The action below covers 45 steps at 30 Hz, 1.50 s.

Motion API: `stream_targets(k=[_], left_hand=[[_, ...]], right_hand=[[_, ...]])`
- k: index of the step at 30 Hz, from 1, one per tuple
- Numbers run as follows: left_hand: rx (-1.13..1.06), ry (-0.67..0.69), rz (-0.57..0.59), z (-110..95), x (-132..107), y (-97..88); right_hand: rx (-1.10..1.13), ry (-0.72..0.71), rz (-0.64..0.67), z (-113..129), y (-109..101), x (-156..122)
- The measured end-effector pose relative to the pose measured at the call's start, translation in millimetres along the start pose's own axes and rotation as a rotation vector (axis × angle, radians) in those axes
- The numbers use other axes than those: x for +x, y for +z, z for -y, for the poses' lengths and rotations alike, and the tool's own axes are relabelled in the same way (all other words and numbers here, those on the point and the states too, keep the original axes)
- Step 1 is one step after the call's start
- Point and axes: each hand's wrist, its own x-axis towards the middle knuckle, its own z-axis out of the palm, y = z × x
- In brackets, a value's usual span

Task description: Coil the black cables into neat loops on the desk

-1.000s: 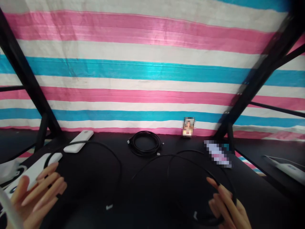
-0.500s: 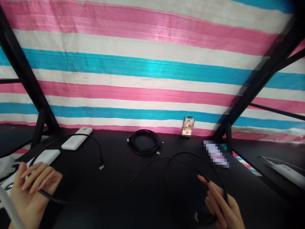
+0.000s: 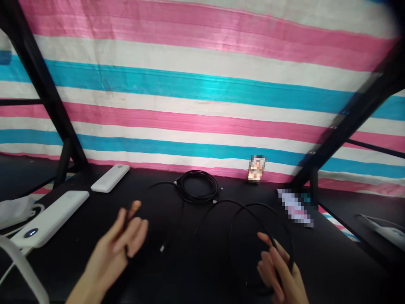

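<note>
No legible text, dark display (image 3: 31,232) on white power bank (image 3: 60,213), its marks unreadable

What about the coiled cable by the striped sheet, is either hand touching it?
No, the coiled cable lies on the black table, apart from the left hand and the right hand.

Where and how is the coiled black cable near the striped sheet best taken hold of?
Probably by the near edge of the coiled cable, pinched from the front and slightly above: it lies flat, with its turns bunched together there. Gripping left of the pale connector at its near right should avoid that tip.
</note>
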Motion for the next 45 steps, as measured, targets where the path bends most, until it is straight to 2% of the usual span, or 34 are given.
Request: stream_targets(k=[1,4,6,8,13,16,20,23,27,30,33,38,42,45], left_hand=[[0.037,-0.058,0.147,11.9,-3.4,11.5],[0.092,-0.117,0.481,42.3,-13.2,35.0],[0.158,-0.130,0.621,52.6,-19.2,41.5],[0.314,-0.122,0.673,53.9,-24.3,43.4],[0.715,-0.089,0.597,43.8,-31.4,39.0],[0.918,-0.021,0.592,48.1,-29.3,30.1],[1.238,0.161,0.522,57.5,-21.9,16.8],[1.272,0.272,0.418,52.8,-17.6,16.1],[1.251,0.429,0.255,30.8,-12.4,27.8],[1.272,0.549,0.195,14.5,-8.4,35.6],[1.236,0.566,0.253,9.3,-8.7,38.5],[1.172,0.361,0.492,18.0,-17.8,40.0],[1.223,0.373,0.507,15.3,-21.7,41.2],[1.294,0.340,0.536,14.1,-23.4,39.4]], right_hand=[[-0.020,0.001,0.013,-2.0,4.2,-1.8],[-0.081,-0.011,0.040,-3.7,15.0,-7.7],[-0.131,-0.026,0.078,-1.9,19.7,-10.5],[-0.216,-0.058,0.140,2.3,22.2,-10.5],[-0.452,-0.173,0.218,18.2,25.5,-1.8],[-0.443,-0.150,0.283,23.3,30.2,-0.9],[-0.374,-0.140,0.370,25.9,35.9,-6.4],[-0.356,-0.184,0.358,30.1,38.1,-12.2],[-0.377,-0.188,0.310,37.9,42.3,-20.2],[-0.421,-0.235,0.236,40.6,42.6,-20.9],[-0.450,-0.281,0.206,37.8,38.1,-14.8],[-0.515,-0.273,0.359,29.0,33.4,-3.5],[-0.545,-0.237,0.452,27.2,36.4,-1.0],[-0.546,-0.211,0.460,28.3,38.1,-0.4]])
